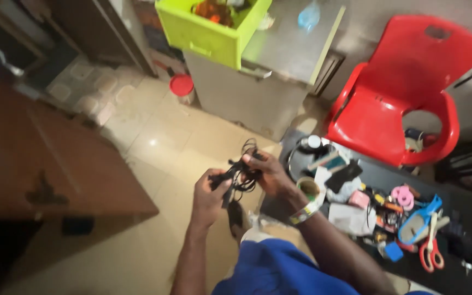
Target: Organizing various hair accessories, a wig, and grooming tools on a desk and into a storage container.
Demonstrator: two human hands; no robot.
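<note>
Above the tiled floor (154, 142), both hands' fingers (220, 183) around a tangled black cable (241, 172).

Small pink packet (359, 199) amid clutter on dark tabletop (468, 273), beside crumpled white wrapper (350, 218). Red-lidded jar (182, 87) on floor by grey cabinet. No signs or screens visible.

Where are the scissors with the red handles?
In the head view, the red-handled scissors lie at the lower right on the dark table, just beside the blue tool and below the red chair.
</note>
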